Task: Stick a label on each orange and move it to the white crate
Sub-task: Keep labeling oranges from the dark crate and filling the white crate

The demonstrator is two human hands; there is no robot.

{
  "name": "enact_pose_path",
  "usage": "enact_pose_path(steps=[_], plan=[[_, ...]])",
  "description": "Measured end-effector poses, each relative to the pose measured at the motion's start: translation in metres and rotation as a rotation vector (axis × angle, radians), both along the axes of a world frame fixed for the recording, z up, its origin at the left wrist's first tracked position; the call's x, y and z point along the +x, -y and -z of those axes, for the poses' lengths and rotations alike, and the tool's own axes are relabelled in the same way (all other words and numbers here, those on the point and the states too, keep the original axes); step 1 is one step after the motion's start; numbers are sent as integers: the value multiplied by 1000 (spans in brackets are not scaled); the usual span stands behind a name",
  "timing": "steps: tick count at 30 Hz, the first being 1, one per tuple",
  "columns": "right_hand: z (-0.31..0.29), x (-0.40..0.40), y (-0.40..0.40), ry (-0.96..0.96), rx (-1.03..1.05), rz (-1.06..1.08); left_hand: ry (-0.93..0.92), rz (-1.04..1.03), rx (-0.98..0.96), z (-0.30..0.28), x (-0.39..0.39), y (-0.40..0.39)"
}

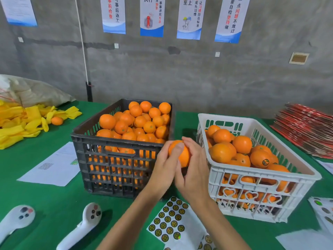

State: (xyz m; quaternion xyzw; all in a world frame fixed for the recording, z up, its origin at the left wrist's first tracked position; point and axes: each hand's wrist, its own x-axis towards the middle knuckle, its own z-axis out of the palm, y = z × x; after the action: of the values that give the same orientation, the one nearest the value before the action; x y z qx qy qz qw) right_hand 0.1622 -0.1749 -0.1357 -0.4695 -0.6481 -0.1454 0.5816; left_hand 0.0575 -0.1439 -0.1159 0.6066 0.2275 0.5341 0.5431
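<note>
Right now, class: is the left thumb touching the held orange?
Touching. The head view shows the left hand with its thumb pressed flat on the orange.

A green table cover (45,195) lay under everything. Two white handheld controllers (81,226) rested at the near left, with a printed paper sheet (52,166) behind them. Yellow foam fruit sleeves (19,123) were heaped at the far left before a pale sack (36,91). Red flat cartons (304,130) were stacked at the right. Posters (152,17) hung on the grey concrete wall (198,73).
</note>
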Motion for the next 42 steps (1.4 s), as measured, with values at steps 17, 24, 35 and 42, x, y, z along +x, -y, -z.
enact_pose_path(steps=[17,24,35,42], plan=[[146,69,61,192,-1107,-275,-476,-198,-294,183,-20,4],[145,60,61,346,-884,-370,-527,-216,-250,189,-20,4],[144,58,55,22,-970,-380,-542,-224,-220,194,-20,5],[136,58,56,208,-1093,-396,-523,-227,-209,194,-20,5]])
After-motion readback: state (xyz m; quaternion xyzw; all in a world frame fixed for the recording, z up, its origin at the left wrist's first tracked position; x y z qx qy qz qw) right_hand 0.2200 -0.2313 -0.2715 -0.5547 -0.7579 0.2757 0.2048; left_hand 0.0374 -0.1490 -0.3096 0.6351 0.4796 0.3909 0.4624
